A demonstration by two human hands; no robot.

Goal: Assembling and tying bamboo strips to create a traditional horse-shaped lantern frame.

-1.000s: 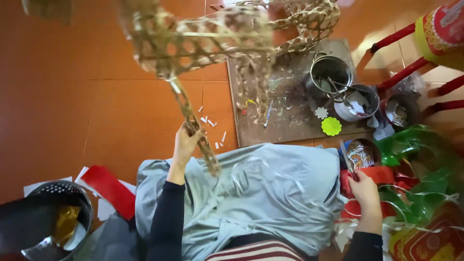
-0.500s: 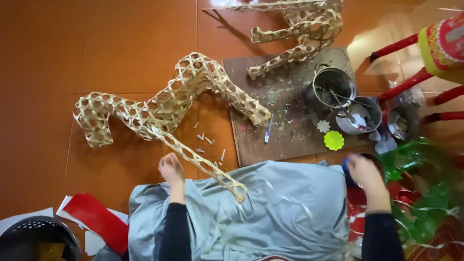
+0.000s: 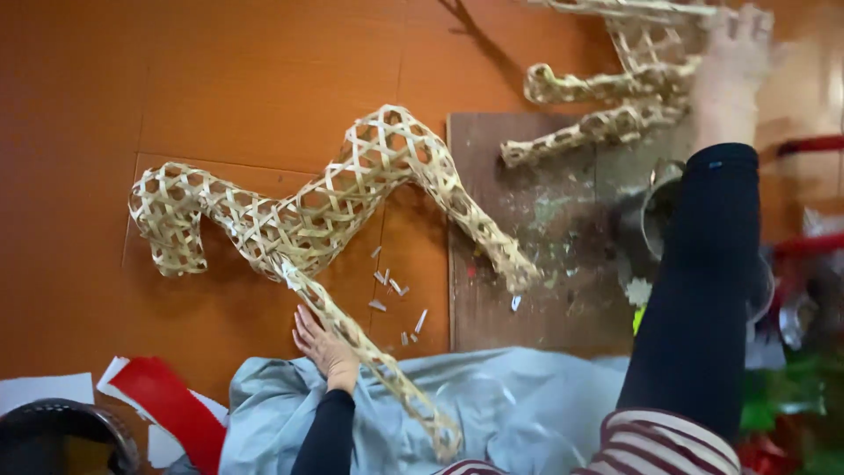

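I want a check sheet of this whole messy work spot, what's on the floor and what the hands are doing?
Surface: orange tiled floor, with a stained brown wooden board lying on it.
Job's things: large bent lattice frame of woven bamboo strips lies flat on the floor; one leg crosses the pale blue cloth on the lap. A second woven bamboo frame lies at the board's far end.
Clutter: small cut bamboo bits, red and white paper sheets, dark basket, metal pots.
Grippers: left hand rests on the large frame's leg; right hand, blurred, reaches to the second frame, grip unclear.
Cables: nothing seen.
Surroundings: red and green items at the right, blurred.
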